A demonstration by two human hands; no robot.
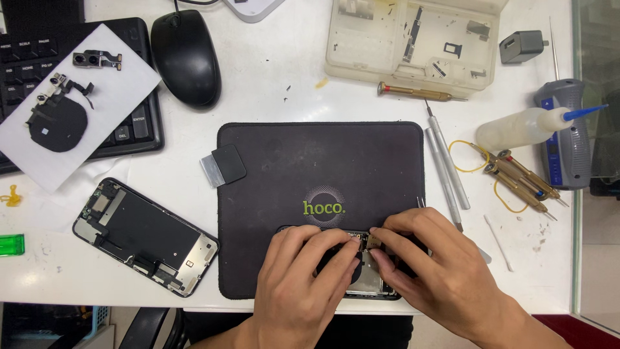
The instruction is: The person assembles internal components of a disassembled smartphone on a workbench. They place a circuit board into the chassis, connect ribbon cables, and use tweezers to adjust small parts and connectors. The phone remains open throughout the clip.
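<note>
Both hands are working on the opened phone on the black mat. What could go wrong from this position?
1. The left hand and right hand cover most of the opened phone, so a small part could slip unseen.
2. The phone lies near the mat's front edge and might slide off.

Phone: we've got an opened phone body (368, 274) lying flat on the near edge of the black mat, mostly hidden under our hands.
Look: dark frame, silvery metal plate showing in the middle, insides facing up.
Small part: a tiny brownish piece (372, 241) sits at the phone's top end, right at our fingertips; we can't make out its shape.
Pose: long side running away from us.
</note>
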